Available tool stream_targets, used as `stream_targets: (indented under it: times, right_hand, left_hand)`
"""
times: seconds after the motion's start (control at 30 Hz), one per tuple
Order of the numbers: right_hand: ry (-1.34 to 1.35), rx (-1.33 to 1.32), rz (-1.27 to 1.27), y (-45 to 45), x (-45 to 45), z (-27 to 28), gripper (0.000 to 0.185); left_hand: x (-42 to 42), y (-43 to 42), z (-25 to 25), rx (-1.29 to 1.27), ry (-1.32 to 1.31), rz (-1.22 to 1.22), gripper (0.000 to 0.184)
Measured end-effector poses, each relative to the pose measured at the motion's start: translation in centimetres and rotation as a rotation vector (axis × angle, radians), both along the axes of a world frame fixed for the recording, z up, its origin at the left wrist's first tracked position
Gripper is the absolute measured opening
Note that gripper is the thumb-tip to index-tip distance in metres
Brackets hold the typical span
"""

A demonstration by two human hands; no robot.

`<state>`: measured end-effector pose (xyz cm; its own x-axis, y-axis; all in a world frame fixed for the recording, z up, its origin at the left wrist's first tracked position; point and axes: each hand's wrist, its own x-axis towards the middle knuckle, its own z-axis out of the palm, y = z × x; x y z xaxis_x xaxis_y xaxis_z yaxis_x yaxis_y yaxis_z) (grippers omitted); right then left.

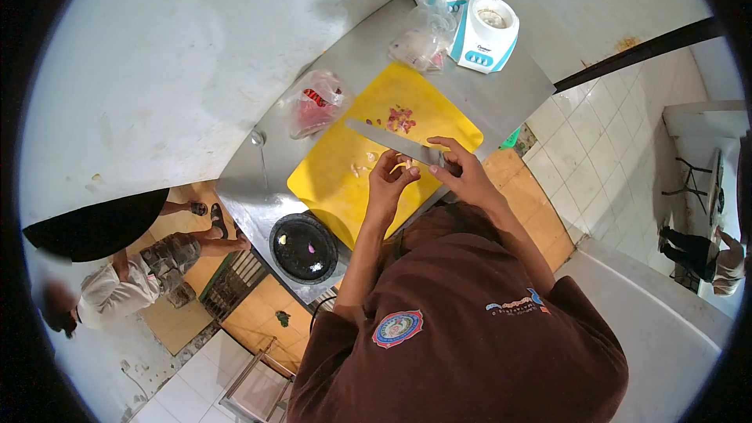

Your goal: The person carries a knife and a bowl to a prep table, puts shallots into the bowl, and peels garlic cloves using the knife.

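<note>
My right hand (465,172) grips a wide-bladed knife (392,139), its blade pointing left over the yellow cutting board (325,180). Close to the blade, my left hand (385,188) pinches a small pale piece (408,163) that looks like a garlic clove. Reddish-purple chopped pieces (401,119), resembling shallot, lie beyond the blade. Pale bits (359,168) are scattered left of my left hand. At the board's lower left stands a black stone mortar (317,254) with a few small pale and purple pieces in it.
Two white-and-blue blender bases (484,35) stand at the metal table's (270,176) far end. Plastic bags, one with red contents (317,106) and another pale (423,43), sit along the board. A person (117,290) is at left, another (724,262) far right.
</note>
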<state>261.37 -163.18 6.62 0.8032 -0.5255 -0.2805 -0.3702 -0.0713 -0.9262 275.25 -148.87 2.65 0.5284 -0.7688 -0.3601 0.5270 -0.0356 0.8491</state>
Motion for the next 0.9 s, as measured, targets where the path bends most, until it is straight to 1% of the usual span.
stream_targets:
  times: [0.1,0.2,0.27,0.37,0.43,0.5,0.6,0.7,0.8,0.9]
  right_hand:
    - [-0.174,0.115,-0.019,0.6,-0.1,-1.5,0.037]
    - [-0.079,0.031,0.096,0.0,-0.2,-1.1,0.04]
    - [-0.201,-0.087,0.074,0.2,0.1,-2.4,0.043]
    - [-0.256,-0.185,0.094,0.1,0.4,-3.1,0.049]
    - [-0.18,-0.124,0.116,0.0,0.6,-2.1,0.051]
    - [-0.033,0.038,0.132,-0.1,0.5,-0.8,0.051]
    - [-0.144,0.254,0.08,0.4,0.8,-1.2,0.052]
    - [-0.184,0.26,0.091,0.5,1.0,-0.9,0.051]
    - [-0.168,0.27,0.146,0.4,1.1,-2.2,0.046]
    - [-0.124,0.353,0.145,0.2,0.9,-2.8,0.042]
  left_hand:
    - [-0.2,0.0,-0.7,-0.043,0.013,-0.022,0.036]
    - [-0.2,0.2,-1.2,-0.047,0.031,-0.03,0.036]
    - [0.0,0.4,-1.3,-0.038,0.013,-0.03,0.034]
    - [0.2,0.9,-1.8,-0.009,0.034,-0.02,0.031]
    - [0.3,0.9,-2.0,-0.008,0.104,0.004,0.029]
    - [0.5,1.0,-2.1,-0.028,0.215,0.044,0.027]
    - [0.8,1.2,-2.1,-0.071,0.337,0.116,0.025]
    - [0.9,1.1,-2.4,-0.043,0.295,0.118,0.024]
    - [1.5,1.1,-3.6,-0.147,0.404,0.094,0.023]
    - [1.5,1.2,-3.3,-0.118,0.417,0.113,0.025]
